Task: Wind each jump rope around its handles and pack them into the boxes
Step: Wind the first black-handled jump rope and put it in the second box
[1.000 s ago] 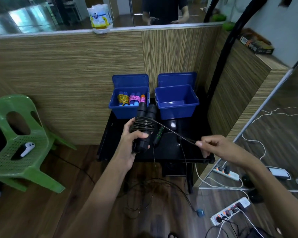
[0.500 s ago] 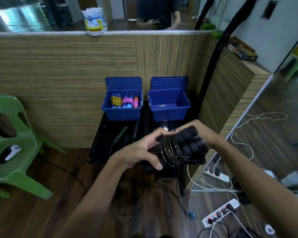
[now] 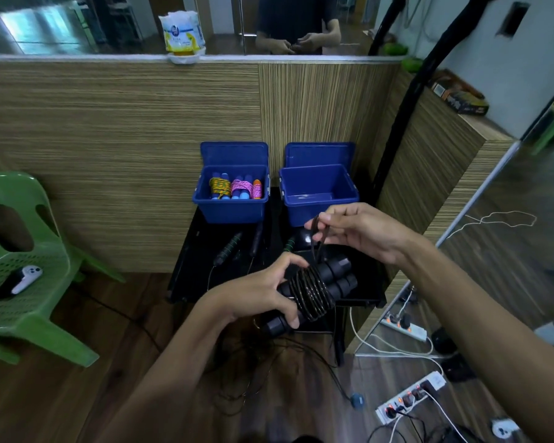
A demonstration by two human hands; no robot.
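At frame centre, against the panel, two blue boxes sit on the black surface: the left box holds wound coloured ropes, the right box looks empty. Lower centre, the left hand grips the black handles, coils round them. The right hand pinches the last loop in its fingers. I'd judge winding nearly done; next, tuck that loop and drop the bundle into the right box.
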